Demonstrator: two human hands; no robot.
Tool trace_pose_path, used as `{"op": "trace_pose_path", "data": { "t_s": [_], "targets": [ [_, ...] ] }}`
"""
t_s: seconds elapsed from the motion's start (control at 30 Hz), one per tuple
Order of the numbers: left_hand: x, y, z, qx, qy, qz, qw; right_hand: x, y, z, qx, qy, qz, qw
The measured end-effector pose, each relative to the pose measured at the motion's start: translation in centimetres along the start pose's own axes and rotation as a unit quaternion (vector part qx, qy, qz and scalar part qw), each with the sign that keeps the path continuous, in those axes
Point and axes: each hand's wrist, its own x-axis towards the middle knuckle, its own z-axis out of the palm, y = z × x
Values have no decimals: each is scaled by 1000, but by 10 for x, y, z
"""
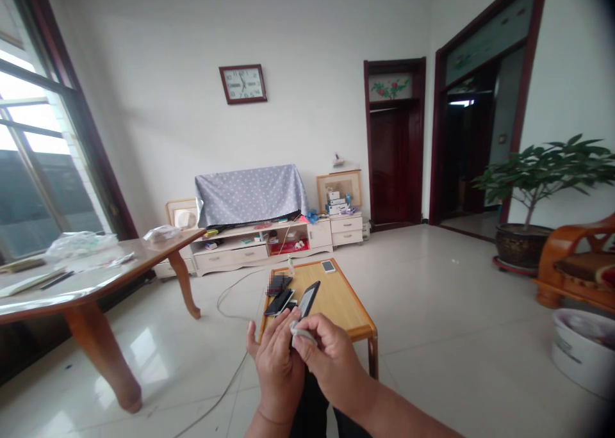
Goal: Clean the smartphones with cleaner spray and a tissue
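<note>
My left hand (pixel 279 351) is in front of the small wooden table, its fingers against the lower end of a dark-edged smartphone (pixel 308 299) with a pale screen. That phone leans up and away, and my hands hide its lower part. Beside it, my right hand (pixel 329 345) pinches a small whitish strip (pixel 303 333), like folded cloth, close to the phone's lower end. On the wooden table (pixel 343 300) behind lie a black phone (pixel 279 302), a dark blurred-out item (pixel 277 284) and a white phone (pixel 328 267). A small bottle (pixel 291 266) stands near its far edge.
At left stands a larger wooden table (pixel 168 243) with plastic bags (pixel 81 246). A cable (pixel 221 393) runs across the floor. A low white cabinet (pixel 254 253) lines the wall. To the right are a potted plant (pixel 523 233), a wooden armchair (pixel 562 252) and a white bucket (pixel 579 355).
</note>
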Motion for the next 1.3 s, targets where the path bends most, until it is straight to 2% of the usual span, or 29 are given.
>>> {"op": "trace_pose_path", "data": {
  "t_s": [0.07, 0.23, 0.3, 0.4, 0.47, 0.6, 0.67, 0.8, 0.87, 0.93, 1.03, 1.1, 1.3],
  "targets": [
    [-1, -1, 1, -7, 2, -4, 1000, -1, 1, 1, 2, -5, -3, 1000],
    [-3, 1, 0, 7, -2, -1, 1000, 17, 9, -9, 10, 89, 15, 996],
    [-3, 1, -1, 8, -3, -1, 1000, 12, 9, -5, 7, 74, 17, 997],
    [-3, 0, -3, 1, 1, -2, 1000, -1, 5, 5, 1, 17, 0, 1000],
    [-2, 0, -4, 1, 2, -3, 1000, -2, 4, 5, -2, 7, -5, 1000],
    [-2, 1, -4, 8, -4, 4, 1000, 17, 9, -9, 1, 78, 19, 997],
    [-3, 1, -2, 6, -5, 7, 1000, 19, 9, -11, -11, 93, 20, 995],
    [-6, -2, -1, -3, 1, 3, 1000, 0, 3, 2, -28, 20, -7, 999],
    [-7, -3, -1, -5, 1, 1, 1000, -1, 2, 3, -26, 5, -13, 1000],
    [-7, -4, -2, -1, -3, 5, 1000, 10, 4, -3, -16, 36, -5, 999],
    [-7, -4, -1, 2, -7, 17, 1000, 31, 9, -15, -2, 117, 19, 993],
    [-9, -4, 1, 0, -7, 18, 1000, 31, 9, -14, -3, 133, 22, 991],
    [-10, -8, 5, -13, 0, 19, 1000, -6, -1, 10, -31, 11, -17, 999]
  ]
}}
